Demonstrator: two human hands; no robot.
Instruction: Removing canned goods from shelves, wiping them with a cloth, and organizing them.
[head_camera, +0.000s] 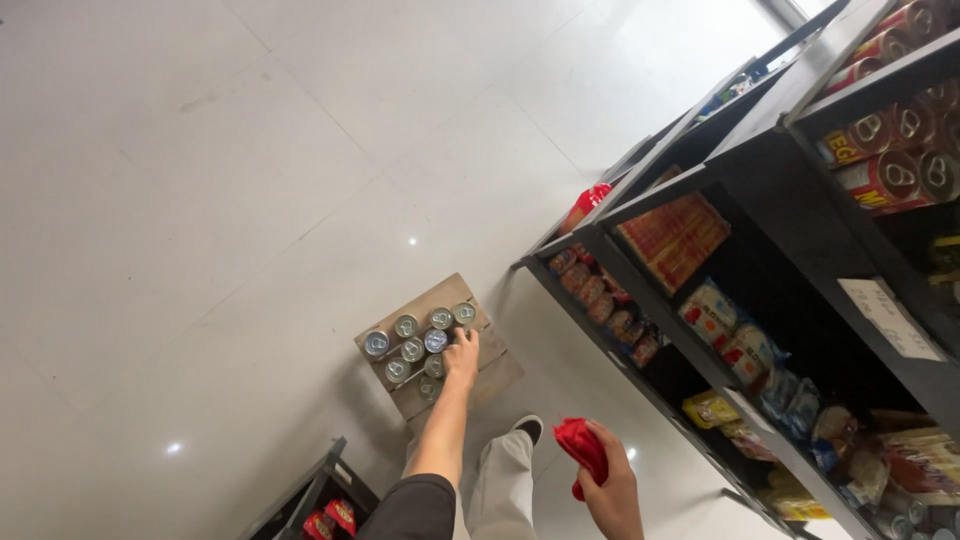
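Note:
An open cardboard box (488, 350) lies on the floor, with several silver-topped cans (412, 349) standing in it. My left hand (462, 357) reaches down into the box, its fingers curled over a can at the right side of the group. The can under the hand is mostly hidden. Lower right, my right hand (612, 492) is raised near my body and closed around a crumpled red packet (582, 447). My leg and a black shoe (529, 428) stand just below the box.
A black shelf unit (640, 205) runs along the right, stocked with cans, orange packets and bagged goods. Another black rack (312, 492) holding red packets is at the bottom left. The floor is pale glossy tile (250, 150).

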